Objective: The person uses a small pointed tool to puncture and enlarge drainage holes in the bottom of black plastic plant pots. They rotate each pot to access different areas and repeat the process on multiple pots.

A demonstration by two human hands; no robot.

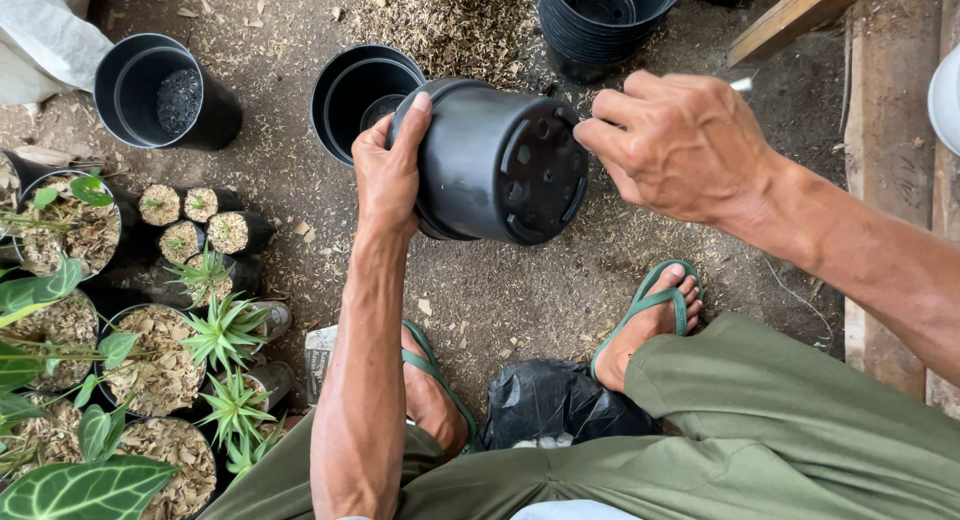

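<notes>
My left hand (388, 175) grips a black plastic flower pot (497, 162) by its rim, holding it on its side above the ground with the holed bottom facing right. My right hand (672, 145) hovers at the pot's bottom edge, fingers curled, fingertips touching or nearly touching the base. Nothing shows inside the right hand. Just behind the held pot, an empty black pot (352, 92) stands on the dirt.
Another black pot (160, 95) with some dark soil stands at upper left. A stack of black pots (600, 15) is at the top. Small potted plants (215, 340) crowd the left. A black plastic bag (550, 400) lies between my sandalled feet. Wooden boards (890, 130) run along the right.
</notes>
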